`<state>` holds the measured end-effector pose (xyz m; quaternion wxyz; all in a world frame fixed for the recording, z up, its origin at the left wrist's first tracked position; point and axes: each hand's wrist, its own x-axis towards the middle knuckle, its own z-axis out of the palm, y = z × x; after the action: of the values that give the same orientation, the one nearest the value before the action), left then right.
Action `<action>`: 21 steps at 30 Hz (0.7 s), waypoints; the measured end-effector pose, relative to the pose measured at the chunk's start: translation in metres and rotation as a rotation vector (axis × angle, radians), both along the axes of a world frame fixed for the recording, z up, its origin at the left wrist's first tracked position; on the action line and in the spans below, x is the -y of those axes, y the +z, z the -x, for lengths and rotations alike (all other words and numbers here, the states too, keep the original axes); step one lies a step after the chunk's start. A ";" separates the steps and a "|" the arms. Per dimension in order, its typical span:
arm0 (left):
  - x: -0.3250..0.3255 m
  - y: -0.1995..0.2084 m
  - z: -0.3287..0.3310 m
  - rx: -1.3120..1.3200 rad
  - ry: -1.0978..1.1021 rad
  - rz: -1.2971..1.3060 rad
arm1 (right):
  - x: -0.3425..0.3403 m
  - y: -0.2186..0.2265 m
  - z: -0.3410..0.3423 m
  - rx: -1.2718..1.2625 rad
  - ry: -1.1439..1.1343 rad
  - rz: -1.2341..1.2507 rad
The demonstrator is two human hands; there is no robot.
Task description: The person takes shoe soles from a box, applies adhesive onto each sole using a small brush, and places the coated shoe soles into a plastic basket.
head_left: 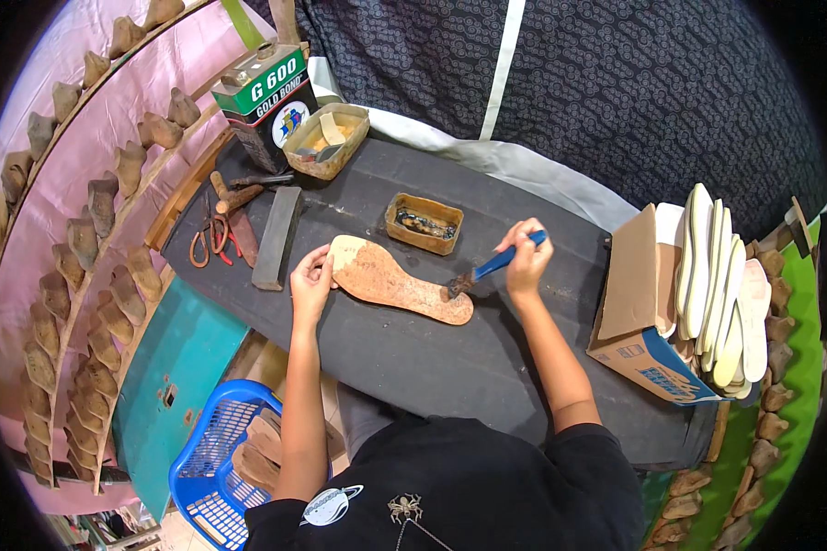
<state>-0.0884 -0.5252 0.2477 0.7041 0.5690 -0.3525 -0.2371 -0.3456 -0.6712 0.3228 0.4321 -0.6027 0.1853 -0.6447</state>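
Observation:
A tan insole-shaped piece [390, 280] lies across the middle of the dark tabletop. Its wide left end is pinched between the thumb and fingers of my left hand [311, 280]. My right hand [526, 257] is closed round the blue handle of a brush [498, 262]. The dark bristles touch the narrower right end of the insole, where the surface looks wet. Just beyond the insole stands a small tan rectangular tub [424, 223] with dark, sticky-looking residue inside.
A green-and-black metal can [265, 108] and a larger tub [327, 140] stand at the back left, near a hammer [235, 197], scissors [213, 236] and a grey block [277, 239]. At right, a cardboard box [627, 280] holds pale soles [708, 275]. A blue basket [213, 432] sits below left.

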 end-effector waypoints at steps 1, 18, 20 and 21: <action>0.001 0.001 0.001 0.001 -0.004 0.003 | 0.001 -0.009 0.000 -0.038 -0.012 0.010; -0.003 0.003 -0.002 -0.045 -0.025 0.027 | 0.031 -0.001 -0.040 -0.042 0.044 -0.127; -0.001 0.002 -0.003 -0.066 -0.023 0.023 | 0.037 -0.007 -0.057 -0.193 0.044 -0.046; -0.001 0.001 -0.003 -0.075 -0.039 0.041 | 0.040 -0.011 -0.060 -0.325 0.029 -0.018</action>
<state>-0.0849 -0.5247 0.2490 0.7235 0.5384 -0.3414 -0.2647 -0.2853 -0.7116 0.3122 0.4111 -0.6980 0.2497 -0.5305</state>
